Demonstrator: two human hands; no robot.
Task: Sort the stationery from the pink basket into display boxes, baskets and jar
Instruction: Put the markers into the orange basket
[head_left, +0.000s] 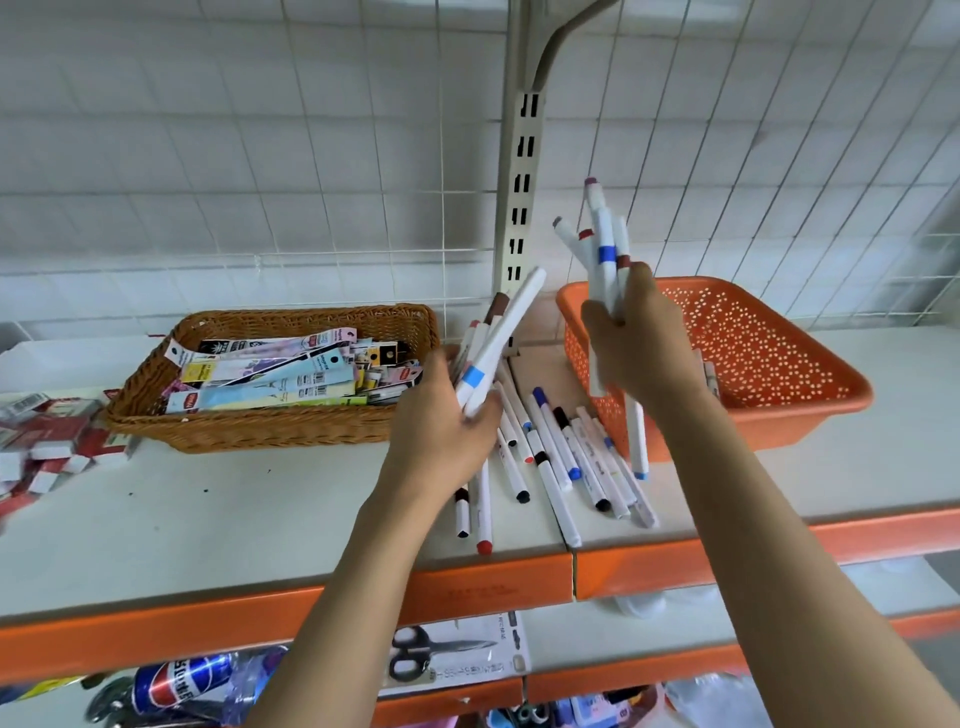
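At the far left edge of the frame, a heap of small red and white boxes (47, 441) lies on the white shelf (218, 519). Just to the right of them, in the middle left of the frame, sits a brown wicker basket (249, 431). It is full of flat packets (280, 371) in blue, pink, yellow and white.

Near the middle of the frame is the left hand (447, 421). Its fingers are curled around a bunch of white markers (496, 343). These markers tilt up and to the right. One has a blue band and one has a brown cap.

Below and between the two hands, more loose markers (550, 457) lie on the shelf. They are white with blue, black and red ends. Some of them reach close to the front edge of the shelf. That front edge has an orange strip (467, 592) along it.

Behind the markers, a pale metal post (519, 192) with dark slots goes up the white tiled wall (208, 156).

To the right of the middle is the right hand (641, 343). It grips a second bunch of markers (605, 260) that point up, with brown and purple caps and one blue band. One marker hangs down below this hand.

Behind that hand, on the right side of the frame, is an orange plastic basket (779, 364) with many small holes. It rests on the shelf and is tipped a little.

At the bottom of the frame, on a lower shelf, there is a blue soda bottle (182, 680) on the left and a packet of black scissors (447, 654) near the middle.
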